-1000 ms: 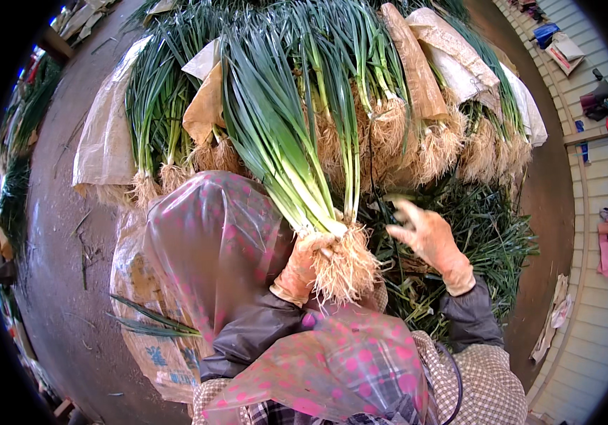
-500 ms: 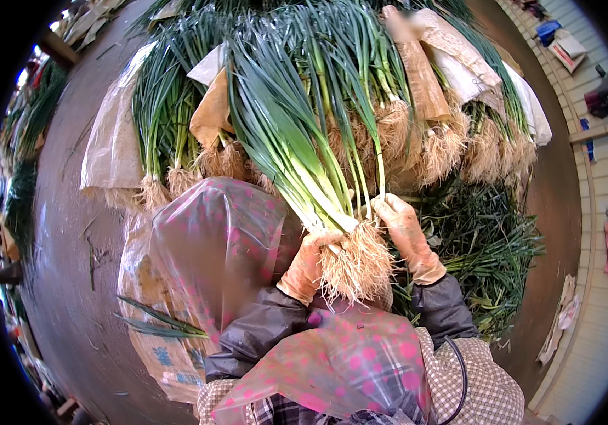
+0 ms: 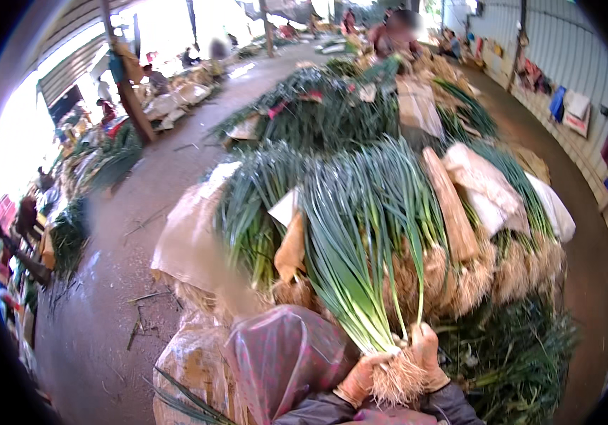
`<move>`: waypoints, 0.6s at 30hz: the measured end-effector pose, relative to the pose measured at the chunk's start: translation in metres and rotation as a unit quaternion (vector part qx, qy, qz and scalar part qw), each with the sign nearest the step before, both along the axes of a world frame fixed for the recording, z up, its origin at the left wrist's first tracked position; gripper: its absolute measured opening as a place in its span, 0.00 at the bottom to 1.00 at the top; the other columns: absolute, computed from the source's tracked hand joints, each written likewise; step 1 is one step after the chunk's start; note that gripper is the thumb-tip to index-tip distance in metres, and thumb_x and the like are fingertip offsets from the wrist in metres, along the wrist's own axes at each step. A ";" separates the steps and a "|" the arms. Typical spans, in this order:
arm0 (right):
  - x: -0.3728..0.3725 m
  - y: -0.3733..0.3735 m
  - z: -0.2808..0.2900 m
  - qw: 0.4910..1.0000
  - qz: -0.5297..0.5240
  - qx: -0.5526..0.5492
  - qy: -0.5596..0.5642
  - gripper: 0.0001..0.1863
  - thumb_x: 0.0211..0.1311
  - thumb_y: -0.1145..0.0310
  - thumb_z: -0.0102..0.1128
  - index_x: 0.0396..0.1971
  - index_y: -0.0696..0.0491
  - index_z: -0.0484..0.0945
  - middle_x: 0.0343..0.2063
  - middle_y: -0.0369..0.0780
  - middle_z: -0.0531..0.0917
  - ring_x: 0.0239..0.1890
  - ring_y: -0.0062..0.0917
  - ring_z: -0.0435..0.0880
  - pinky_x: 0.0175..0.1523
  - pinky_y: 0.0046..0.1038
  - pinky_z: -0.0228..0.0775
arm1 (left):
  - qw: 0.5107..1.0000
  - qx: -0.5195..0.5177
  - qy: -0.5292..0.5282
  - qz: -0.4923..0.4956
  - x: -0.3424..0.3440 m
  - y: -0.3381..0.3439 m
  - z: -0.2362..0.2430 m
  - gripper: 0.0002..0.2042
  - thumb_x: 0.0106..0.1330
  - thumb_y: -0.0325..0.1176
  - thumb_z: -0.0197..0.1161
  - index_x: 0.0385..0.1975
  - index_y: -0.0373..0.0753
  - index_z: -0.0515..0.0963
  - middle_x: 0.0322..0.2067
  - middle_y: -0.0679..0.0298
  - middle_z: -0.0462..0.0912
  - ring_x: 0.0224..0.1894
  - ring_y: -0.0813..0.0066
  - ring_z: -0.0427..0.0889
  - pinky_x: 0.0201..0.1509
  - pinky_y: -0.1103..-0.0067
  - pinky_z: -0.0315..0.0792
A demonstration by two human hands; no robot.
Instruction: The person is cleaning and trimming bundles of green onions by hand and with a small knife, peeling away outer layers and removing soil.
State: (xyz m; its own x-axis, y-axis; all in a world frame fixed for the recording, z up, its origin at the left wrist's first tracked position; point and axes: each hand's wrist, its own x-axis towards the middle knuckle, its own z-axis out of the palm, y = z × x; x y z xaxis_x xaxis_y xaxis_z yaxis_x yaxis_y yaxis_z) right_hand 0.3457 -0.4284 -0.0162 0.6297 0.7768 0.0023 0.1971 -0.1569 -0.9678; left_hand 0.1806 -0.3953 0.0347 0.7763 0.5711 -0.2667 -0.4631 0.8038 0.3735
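Note:
A bunch of green garlic (image 3: 369, 322) leans away from me, with long flat leaves, pale stem bases and shaggy roots (image 3: 397, 381). Its leaves lie over more stalks behind. My left hand (image 3: 358, 379), in a stained pale glove, is closed round the stem bases from the left. On the other side my right hand (image 3: 428, 356), gloved alike, is closed on a thinner stalk at the bunch's right edge. The roots hang between both hands. Grey sleeves cover my wrists, and the undersides of my fingers are hidden.
Rows of green garlic with hanging roots (image 3: 516, 273) stand ahead, partly under pale sacking (image 3: 189, 237). Plastic with pink dots (image 3: 282, 354) covers something at my left. Loose leaves (image 3: 513, 361) pile up at right. A post (image 3: 130, 99) and people stand farther off.
The view has tilted up, so my hands and the bunch sit lower in the picture and more of the hall shows. Both hands still grip the green garlic.

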 end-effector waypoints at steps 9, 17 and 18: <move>0.044 -0.008 0.079 0.979 0.089 -0.074 0.170 0.13 0.70 0.67 0.52 0.43 0.60 0.79 0.30 0.37 0.81 0.28 0.17 0.76 0.31 0.19 0.71 | 0.997 0.051 0.042 0.028 -0.004 -0.008 -0.045 0.11 0.61 0.29 0.61 0.44 0.36 0.79 0.37 0.65 0.81 0.38 0.76 0.80 0.45 0.79 0.75; 0.001 -0.032 0.073 0.890 0.148 -0.111 0.418 0.19 0.68 0.66 0.58 0.52 0.63 0.76 0.42 0.40 0.83 0.41 0.21 0.83 0.47 0.21 0.75 | 0.986 0.160 0.051 0.012 0.004 -0.008 -0.098 0.16 0.65 0.28 0.56 0.52 0.33 0.73 0.41 0.58 0.82 0.42 0.69 0.83 0.49 0.75 0.78; -0.003 -0.035 0.078 0.885 0.106 -0.098 0.442 0.16 0.69 0.67 0.56 0.49 0.63 0.77 0.40 0.39 0.83 0.39 0.20 0.83 0.45 0.21 0.76 | 0.997 0.076 0.018 0.006 0.006 -0.006 -0.075 0.16 0.65 0.28 0.56 0.52 0.33 0.73 0.41 0.58 0.82 0.42 0.70 0.83 0.49 0.76 0.77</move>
